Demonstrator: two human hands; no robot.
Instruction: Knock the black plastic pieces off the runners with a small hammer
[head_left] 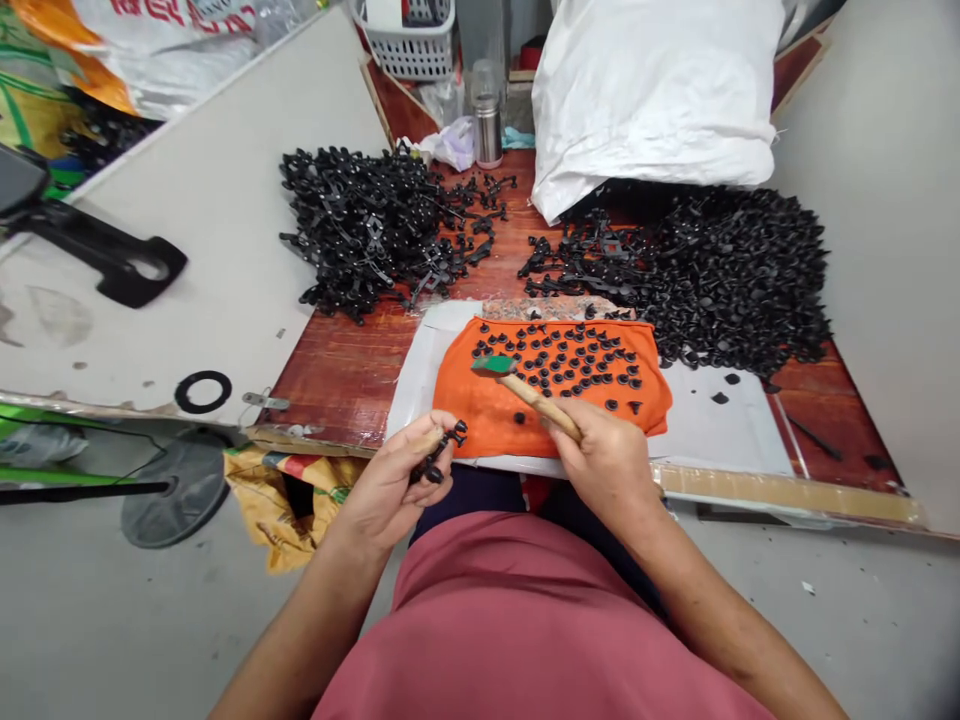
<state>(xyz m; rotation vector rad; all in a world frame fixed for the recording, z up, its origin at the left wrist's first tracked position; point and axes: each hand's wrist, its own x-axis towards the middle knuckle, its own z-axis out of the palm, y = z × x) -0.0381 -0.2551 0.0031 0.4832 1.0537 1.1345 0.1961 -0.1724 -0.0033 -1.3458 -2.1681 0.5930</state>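
Note:
Pinched in my left hand [401, 475] are small black plastic pieces [441, 458], held at the near left edge of an orange cloth [469, 400]. My right hand [611, 455] grips the wooden handle of a small hammer [540, 402]; its head is green and hovers over the cloth. Several small black round plastic caps [562, 360] with short stems stand spread across the cloth. One black cap [520, 418] sits apart from them, between my two hands. Under the cloth lies a white sheet [720, 415].
Two heaps of black plastic parts lie on the red-brown wooden table: a left heap [360, 230] and a right heap [742, 270]. A white sack [652, 90] rests behind the right heap. At the back stand a metal flask [487, 130] and a grey basket [416, 52]. A black ring [203, 392] lies left.

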